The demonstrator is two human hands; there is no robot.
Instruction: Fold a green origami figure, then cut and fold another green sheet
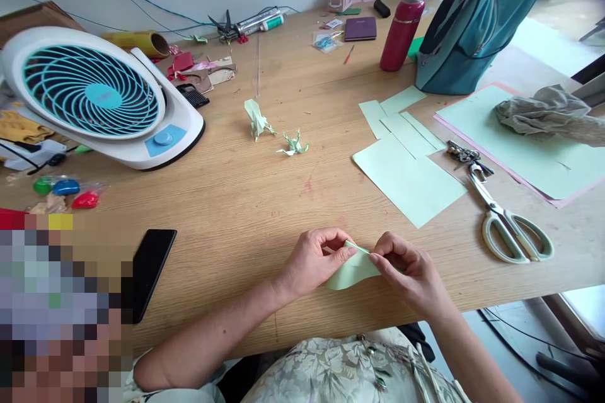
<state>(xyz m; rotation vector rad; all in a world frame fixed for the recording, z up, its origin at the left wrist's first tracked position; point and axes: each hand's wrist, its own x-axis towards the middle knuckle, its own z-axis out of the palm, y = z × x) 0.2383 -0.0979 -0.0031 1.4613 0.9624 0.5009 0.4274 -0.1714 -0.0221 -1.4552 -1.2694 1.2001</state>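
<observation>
Just above the table's near edge, a small sheet of pale green paper (352, 274) is held between my two hands, its lower part curving down. My left hand (321, 261) pinches the upper left edge between thumb and fingers. At the upper right edge my right hand (409, 267) pinches it the same way. A narrow fold runs along the top edge between the thumbs. Farther up the table are two folded green paper figures, one taller (256, 119) and one low and spiky (293, 143). Flat green sheets (410, 181) lie beyond my right hand.
White-handled scissors (515, 236) and keys (466, 154) lie on the right, near a larger paper stack (543, 170). A red bottle (401, 34) and teal backpack (477, 31) stand behind. At left are a white fan (182, 116) and black phone (154, 271), beside a blurred-out area.
</observation>
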